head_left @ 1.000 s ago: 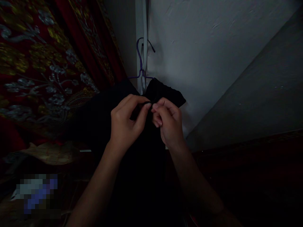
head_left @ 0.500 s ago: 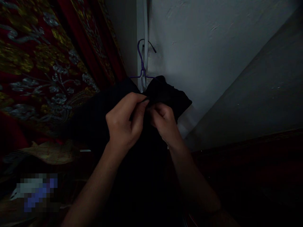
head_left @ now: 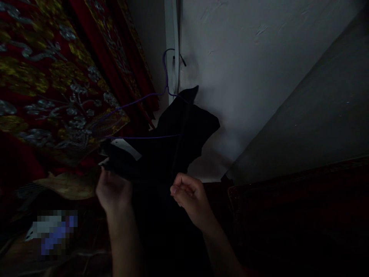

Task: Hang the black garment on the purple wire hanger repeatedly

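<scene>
A black garment (head_left: 190, 127) hangs by one side from a thin purple hanger (head_left: 166, 77); its kind is lost in the dark. The hanger's left shoulder and lower bar are bare, while its right end runs under the cloth. My left hand (head_left: 115, 190), slightly blurred, pinches the garment's left part below the bare bar. Lower down at the centre, my right hand (head_left: 188, 196) has its fingers closed on the garment's edge. Black cloth stretches between both hands and falls below them.
The hanger's hook loops over a pale vertical strip (head_left: 175, 42) at the corner of a white wall (head_left: 245, 77). Red cloth with gold and silver embroidery (head_left: 57, 73) hangs at left. A blurred-out white and blue item (head_left: 54, 232) lies lower left. Dark red fabric lies lower right.
Both hands have come down from near the hanger's neck, the left one moving left. The garment's left side has come off the hanger, baring its left shoulder and bar.
</scene>
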The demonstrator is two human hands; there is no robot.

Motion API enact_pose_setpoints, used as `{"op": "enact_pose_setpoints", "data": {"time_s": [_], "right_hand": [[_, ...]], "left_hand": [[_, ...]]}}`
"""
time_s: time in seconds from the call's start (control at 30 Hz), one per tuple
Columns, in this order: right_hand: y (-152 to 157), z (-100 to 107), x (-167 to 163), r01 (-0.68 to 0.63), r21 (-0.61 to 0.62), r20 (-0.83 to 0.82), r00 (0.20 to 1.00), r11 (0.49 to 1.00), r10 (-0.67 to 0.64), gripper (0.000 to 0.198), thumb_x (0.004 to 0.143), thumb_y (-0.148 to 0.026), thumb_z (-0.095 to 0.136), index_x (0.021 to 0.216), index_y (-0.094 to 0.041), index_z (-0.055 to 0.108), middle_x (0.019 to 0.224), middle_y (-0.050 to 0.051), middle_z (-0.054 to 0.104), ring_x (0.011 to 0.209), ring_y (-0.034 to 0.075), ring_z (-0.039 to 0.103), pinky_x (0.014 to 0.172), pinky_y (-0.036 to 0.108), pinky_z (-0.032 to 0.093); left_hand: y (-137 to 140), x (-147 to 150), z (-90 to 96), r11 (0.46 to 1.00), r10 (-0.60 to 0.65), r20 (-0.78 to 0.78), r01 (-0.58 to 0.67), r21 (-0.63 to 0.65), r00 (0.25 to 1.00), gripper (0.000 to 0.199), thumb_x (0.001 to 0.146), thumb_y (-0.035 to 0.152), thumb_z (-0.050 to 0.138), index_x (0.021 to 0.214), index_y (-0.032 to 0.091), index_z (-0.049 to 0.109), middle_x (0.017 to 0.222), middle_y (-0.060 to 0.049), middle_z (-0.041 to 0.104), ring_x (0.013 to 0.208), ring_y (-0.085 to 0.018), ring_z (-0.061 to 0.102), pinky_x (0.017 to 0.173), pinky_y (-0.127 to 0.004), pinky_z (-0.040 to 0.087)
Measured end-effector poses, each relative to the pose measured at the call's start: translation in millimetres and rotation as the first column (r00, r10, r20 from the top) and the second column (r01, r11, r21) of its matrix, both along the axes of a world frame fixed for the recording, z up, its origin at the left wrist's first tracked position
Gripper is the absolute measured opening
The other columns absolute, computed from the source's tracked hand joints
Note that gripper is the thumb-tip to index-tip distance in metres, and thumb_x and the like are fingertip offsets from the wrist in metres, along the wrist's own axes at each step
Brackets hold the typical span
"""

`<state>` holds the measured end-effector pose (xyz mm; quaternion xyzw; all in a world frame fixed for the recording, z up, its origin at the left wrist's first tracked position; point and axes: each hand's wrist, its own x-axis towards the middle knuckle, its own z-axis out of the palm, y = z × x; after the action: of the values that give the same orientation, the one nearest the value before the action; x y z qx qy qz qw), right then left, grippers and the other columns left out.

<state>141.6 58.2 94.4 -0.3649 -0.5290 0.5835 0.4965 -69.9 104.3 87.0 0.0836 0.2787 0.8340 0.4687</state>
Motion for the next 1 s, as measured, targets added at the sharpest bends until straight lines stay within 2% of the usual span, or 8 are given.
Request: {"op": "enact_pose_setpoints", "data": {"time_s": [0.07, 0.17, 0.33, 0.5, 0.6, 0.7, 0.87, 1.0], "right_hand": [[-5.7, -11.1, -1.8, 0.017, -0.044, -0.04, 0.999, 0.999, -0.019, 0.026, 0.08, -0.036, 0.062, 0.063, -0.021, 0.049, 0.049, -0.007, 0.038, 0.045, 0.007, 0.032, 0.045, 0.023, 0.021], [-8.9, -30.1, 4.3, 0.053, -0.102, -0.078, 0.995, 0.993, -0.061, 0.027, 0.079, -0.037, 0.064, 0.062, -0.021, 0.05, 0.048, -0.008, 0.036, 0.044, 0.008, 0.031, 0.045, 0.023, 0.022], [-3.5, -54.0, 15.0, 0.151, -0.16, -0.161, 0.971, 0.976, -0.177, 0.031, 0.079, -0.043, 0.067, 0.064, -0.021, 0.052, 0.052, -0.007, 0.037, 0.045, 0.008, 0.029, 0.046, 0.024, 0.024], [1.6, -59.1, 11.2, 0.321, -0.027, -0.058, 0.945, 0.947, -0.322, 0.028, 0.081, -0.046, 0.072, 0.097, -0.023, 0.065, 0.085, 0.002, 0.062, 0.081, 0.017, 0.059, 0.074, 0.029, 0.047], [-0.9, -59.7, 8.4, 0.236, 0.051, -0.079, 0.97, 0.97, -0.232, 0.041, 0.085, -0.051, 0.067, 0.117, -0.026, 0.063, 0.118, 0.007, 0.066, 0.113, 0.026, 0.06, 0.099, 0.039, 0.047], [-3.1, -60.7, 11.5, 0.196, 0.088, -0.03, 0.981, 0.977, -0.194, 0.042, 0.09, -0.05, 0.063, 0.125, -0.028, 0.061, 0.129, 0.008, 0.063, 0.126, 0.028, 0.056, 0.108, 0.043, 0.043], [6.2, -48.5, 22.9, 0.09, 0.212, 0.133, 0.984, 0.973, -0.12, 0.038, 0.081, -0.037, 0.077, 0.116, -0.027, 0.068, 0.122, 0.007, 0.065, 0.119, 0.027, 0.059, 0.106, 0.042, 0.044], [26.1, -26.7, 17.7, -0.062, 0.004, -0.029, 0.998, 0.998, 0.062, 0.036, 0.079, -0.033, 0.077, 0.113, -0.025, 0.07, 0.114, 0.004, 0.071, 0.111, 0.025, 0.065, 0.102, 0.041, 0.046]], "left_hand": [[-2.7, 18.2, -23.3, 0.986, -0.093, -0.071, 0.083, -0.142, 0.993, 0.021, 0.098, 0.033, 0.05, 0.09, 0.022, 0.065, 0.092, -0.001, 0.074, 0.096, -0.016, 0.069, 0.09, -0.028, 0.055], [-5.1, 40.4, -34.6, 0.972, -0.102, -0.18, 0.059, -0.227, 0.978, 0.006, 0.09, 0.028, 0.062, 0.093, 0.024, 0.065, 0.094, 0.002, 0.071, 0.092, -0.013, 0.067, 0.085, -0.022, 0.053], [-15.6, 57.0, -19.1, 0.983, -0.184, -0.4, 0.174, -0.062, 0.898, 0.013, 0.087, 0.033, 0.065, 0.084, 0.021, 0.061, 0.078, 0.001, 0.058, 0.072, -0.012, 0.058, 0.069, -0.022, 0.05], [-32.1, 77.7, -15.6, 0.944, -0.243, -0.624, 0.328, 0.022, 0.743, 0.025, 0.087, 0.045, 0.067, 0.082, 0.022, 0.06, 0.085, -0.003, 0.06, 0.081, -0.018, 0.061, 0.073, -0.029, 0.052], [-37.6, 92.9, -13.2, 0.925, -0.26, -0.801, 0.378, -0.046, 0.538, 0.023, 0.088, 0.043, 0.069, 0.085, 0.021, 0.068, 0.093, -0.006, 0.066, 0.092, -0.022, 0.064, 0.083, -0.033, 0.052], [-38.1, 103.1, -5.0, 0.924, -0.205, -0.903, 0.378, -0.051, 0.378, 0.014, 0.09, 0.033, 0.069, 0.087, 0.021, 0.074, 0.095, -0.006, 0.067, 0.095, -0.021, 0.063, 0.087, -0.033, 0.051], [-28.2, 100.4, 3.6, 0.958, -0.098, -0.944, 0.288, -0.004, 0.315, 0.009, 0.091, 0.029, 0.069, 0.09, 0.023, 0.076, 0.095, -0.006, 0.064, 0.094, -0.02, 0.063, 0.085, -0.033, 0.052], [-15.2, 90.2, 6.8, 0.96, -0.055, -0.959, 0.28, 0.027, 0.279, 0.008, 0.09, 0.029, 0.069, 0.092, 0.023, 0.075, 0.109, -0.007, 0.064, 0.106, -0.021, 0.062, 0.094, -0.035, 0.05]]}}
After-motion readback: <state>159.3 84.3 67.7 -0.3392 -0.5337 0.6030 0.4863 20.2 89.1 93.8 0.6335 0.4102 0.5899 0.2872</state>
